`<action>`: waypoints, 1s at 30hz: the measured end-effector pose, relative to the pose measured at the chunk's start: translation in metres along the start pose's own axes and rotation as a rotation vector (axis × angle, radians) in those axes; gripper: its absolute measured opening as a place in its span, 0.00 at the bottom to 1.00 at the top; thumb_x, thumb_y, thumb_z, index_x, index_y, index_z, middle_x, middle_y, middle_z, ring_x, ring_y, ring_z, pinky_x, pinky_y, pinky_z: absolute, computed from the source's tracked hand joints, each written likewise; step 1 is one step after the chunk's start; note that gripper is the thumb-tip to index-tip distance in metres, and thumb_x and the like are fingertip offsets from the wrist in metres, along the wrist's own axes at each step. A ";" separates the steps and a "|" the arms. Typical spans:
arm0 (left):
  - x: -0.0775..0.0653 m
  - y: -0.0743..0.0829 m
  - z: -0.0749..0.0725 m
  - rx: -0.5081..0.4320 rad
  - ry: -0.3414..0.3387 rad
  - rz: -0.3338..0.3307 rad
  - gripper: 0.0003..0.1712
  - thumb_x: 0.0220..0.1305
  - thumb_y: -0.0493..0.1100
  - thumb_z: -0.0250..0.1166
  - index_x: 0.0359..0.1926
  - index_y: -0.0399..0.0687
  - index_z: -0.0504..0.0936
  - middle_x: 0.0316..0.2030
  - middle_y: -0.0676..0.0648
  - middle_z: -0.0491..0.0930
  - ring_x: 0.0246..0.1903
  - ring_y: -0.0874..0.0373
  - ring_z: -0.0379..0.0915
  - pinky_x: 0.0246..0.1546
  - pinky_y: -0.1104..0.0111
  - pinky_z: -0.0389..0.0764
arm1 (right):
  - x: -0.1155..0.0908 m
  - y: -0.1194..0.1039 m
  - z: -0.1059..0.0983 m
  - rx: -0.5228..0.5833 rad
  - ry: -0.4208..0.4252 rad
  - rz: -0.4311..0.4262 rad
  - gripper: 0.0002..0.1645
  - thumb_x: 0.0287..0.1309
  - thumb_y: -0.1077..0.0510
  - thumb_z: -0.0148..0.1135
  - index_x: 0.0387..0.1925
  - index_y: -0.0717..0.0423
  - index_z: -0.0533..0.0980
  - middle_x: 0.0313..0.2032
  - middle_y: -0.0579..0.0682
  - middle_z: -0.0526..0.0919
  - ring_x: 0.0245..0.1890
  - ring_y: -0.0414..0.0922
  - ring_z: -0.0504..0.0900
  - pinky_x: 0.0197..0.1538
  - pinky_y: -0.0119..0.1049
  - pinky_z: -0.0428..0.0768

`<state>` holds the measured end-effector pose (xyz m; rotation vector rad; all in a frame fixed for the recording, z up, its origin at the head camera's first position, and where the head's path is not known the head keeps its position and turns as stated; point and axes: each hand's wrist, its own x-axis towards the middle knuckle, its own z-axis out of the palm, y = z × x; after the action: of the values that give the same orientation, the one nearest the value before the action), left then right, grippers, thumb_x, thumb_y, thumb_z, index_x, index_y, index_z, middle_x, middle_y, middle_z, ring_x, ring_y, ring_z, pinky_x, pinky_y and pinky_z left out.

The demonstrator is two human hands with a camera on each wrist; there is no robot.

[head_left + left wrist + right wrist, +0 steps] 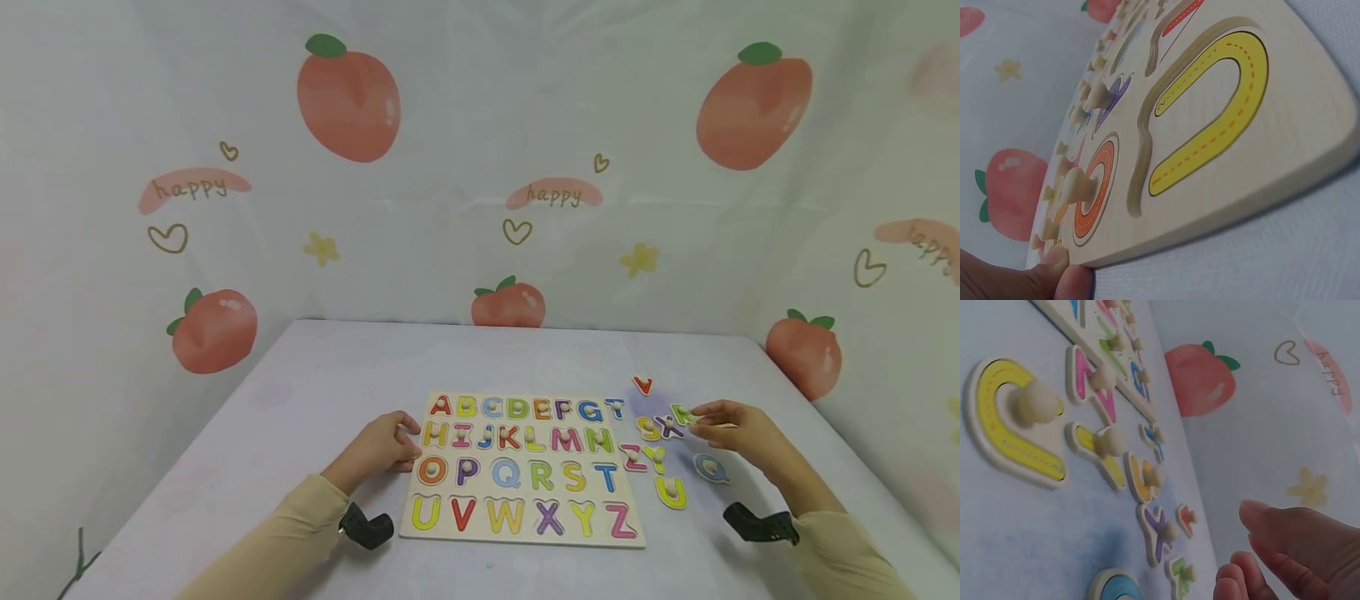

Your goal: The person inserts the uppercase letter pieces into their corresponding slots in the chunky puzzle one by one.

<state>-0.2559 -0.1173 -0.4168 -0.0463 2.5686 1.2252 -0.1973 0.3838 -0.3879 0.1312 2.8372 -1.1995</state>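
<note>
A wooden alphabet puzzle board (517, 533) lies on the table, with knobbed letters in its upper rows and the bottom row's recesses bare. At its left edge my left hand (381, 446) rests its fingertips (1055, 257) beside the orange O (1105, 181). My right hand (738, 429) hovers by the loose green R piece (682, 414), thumb and fingers parted. Between them nothing shows in the right wrist view. Close by lie the purple X piece (1157, 536), orange S piece (648, 428) and blue Q piece (711, 468).
Other loose letters lie right of the board: red V (642, 385), blue T (615, 408), pink Z (633, 457), yellow Y (656, 458) and yellow U (671, 493). The white table (300, 483) meets a peach-print cloth (450, 125) behind and at the sides.
</note>
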 end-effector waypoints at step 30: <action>-0.001 0.000 -0.001 0.006 -0.002 0.007 0.19 0.56 0.32 0.69 0.49 0.38 0.74 0.29 0.46 0.77 0.22 0.60 0.76 0.24 0.73 0.80 | -0.009 0.021 0.002 -0.115 -0.097 0.172 0.23 0.52 0.51 0.72 0.42 0.65 0.81 0.32 0.48 0.83 0.32 0.43 0.75 0.35 0.36 0.76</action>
<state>-0.2547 -0.1183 -0.4162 -0.0351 2.5723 1.2197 -0.1859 0.3971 -0.4035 0.2965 2.7374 -0.9790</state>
